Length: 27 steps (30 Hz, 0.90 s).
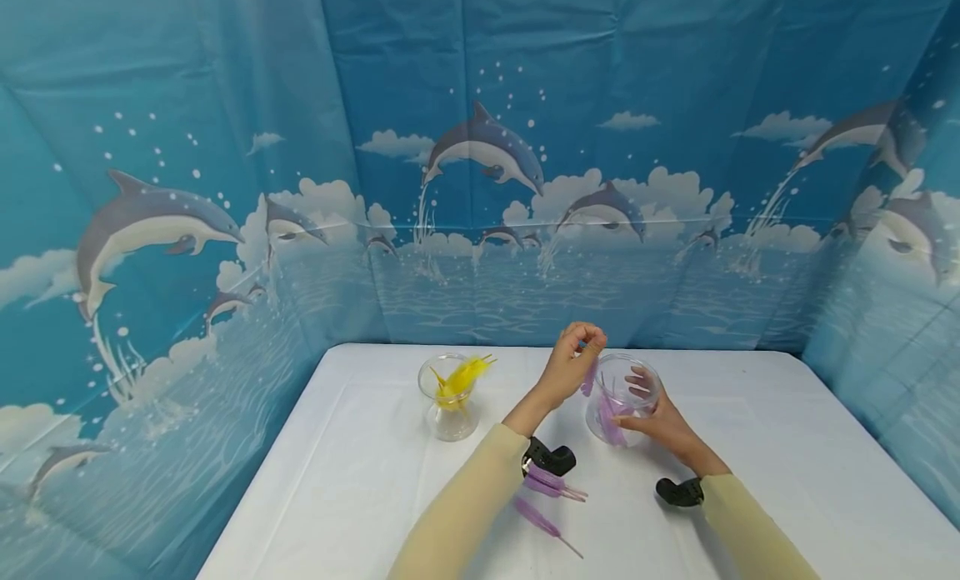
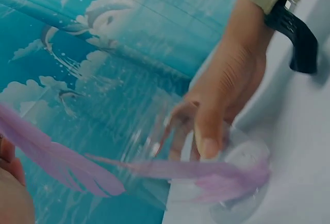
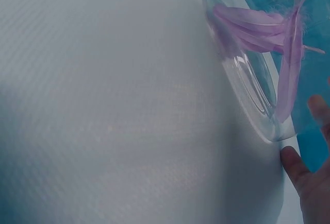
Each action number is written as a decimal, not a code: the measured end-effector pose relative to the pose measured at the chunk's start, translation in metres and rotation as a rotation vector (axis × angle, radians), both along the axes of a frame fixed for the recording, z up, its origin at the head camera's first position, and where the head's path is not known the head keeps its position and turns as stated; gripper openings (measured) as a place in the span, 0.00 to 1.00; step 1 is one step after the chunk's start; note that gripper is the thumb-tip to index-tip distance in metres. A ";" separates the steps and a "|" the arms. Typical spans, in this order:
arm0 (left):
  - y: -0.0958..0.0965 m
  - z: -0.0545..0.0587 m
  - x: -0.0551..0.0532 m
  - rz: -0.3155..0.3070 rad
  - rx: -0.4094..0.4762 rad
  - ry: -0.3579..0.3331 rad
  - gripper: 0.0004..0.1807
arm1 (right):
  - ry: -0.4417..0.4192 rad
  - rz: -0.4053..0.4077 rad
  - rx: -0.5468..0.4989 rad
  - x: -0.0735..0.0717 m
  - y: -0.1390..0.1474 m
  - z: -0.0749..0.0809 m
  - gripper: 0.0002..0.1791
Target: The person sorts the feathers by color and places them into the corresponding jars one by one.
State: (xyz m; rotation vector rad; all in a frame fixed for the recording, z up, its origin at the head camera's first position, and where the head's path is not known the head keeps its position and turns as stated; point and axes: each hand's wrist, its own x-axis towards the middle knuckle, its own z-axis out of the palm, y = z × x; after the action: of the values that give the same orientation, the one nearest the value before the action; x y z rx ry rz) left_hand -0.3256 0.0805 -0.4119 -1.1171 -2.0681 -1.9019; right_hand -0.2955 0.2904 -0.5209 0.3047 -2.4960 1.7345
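A pale purple feather [image 2: 62, 157] hangs from my left hand [image 1: 566, 370], which pinches it near one end, just left of a clear jar [image 1: 618, 392]. My right hand [image 1: 666, 426] grips that jar from the right, thumb at the near side and fingers round the back. Inside the jar lie several purple feathers [image 3: 258, 26], and one leans along its wall. On the white table [image 1: 600, 513], below my left forearm, are more purple feathers [image 1: 545, 482], with a single feather [image 1: 536, 515] closer to me.
Left of my left hand stands a clear footed glass bowl [image 1: 452, 430] with yellow feathers [image 1: 461, 382], some poking above its rim. Behind the table's far edge hangs a blue dolphin-print curtain [image 1: 480, 288]. Each wrist wears a black strapped device [image 1: 551, 457].
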 end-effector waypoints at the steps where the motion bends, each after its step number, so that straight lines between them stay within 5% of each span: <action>1: 0.001 0.004 0.001 -0.010 0.039 -0.019 0.12 | 0.000 -0.002 0.000 0.000 0.000 0.000 0.55; 7: 0.005 0.023 0.011 -0.032 0.284 -0.120 0.13 | -0.011 -0.005 -0.002 -0.001 0.001 -0.001 0.55; 13: 0.021 0.002 -0.008 0.027 0.448 -0.218 0.11 | -0.013 -0.006 0.001 0.000 0.002 -0.001 0.55; 17: 0.030 -0.016 -0.014 0.077 0.458 -0.260 0.10 | -0.010 -0.009 -0.001 -0.001 0.002 -0.002 0.55; 22: 0.034 -0.034 -0.010 0.105 0.350 -0.267 0.11 | -0.010 -0.001 -0.020 -0.003 0.002 -0.004 0.55; 27: 0.023 -0.039 0.001 0.104 0.238 -0.237 0.13 | -0.012 -0.005 0.007 -0.004 0.001 -0.002 0.55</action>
State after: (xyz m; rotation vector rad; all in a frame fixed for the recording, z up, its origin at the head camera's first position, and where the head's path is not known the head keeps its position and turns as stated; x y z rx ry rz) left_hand -0.3246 0.1032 -0.4507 -0.7499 -1.8965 -2.2467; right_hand -0.2991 0.2912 -0.5234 0.2896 -2.5100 1.7311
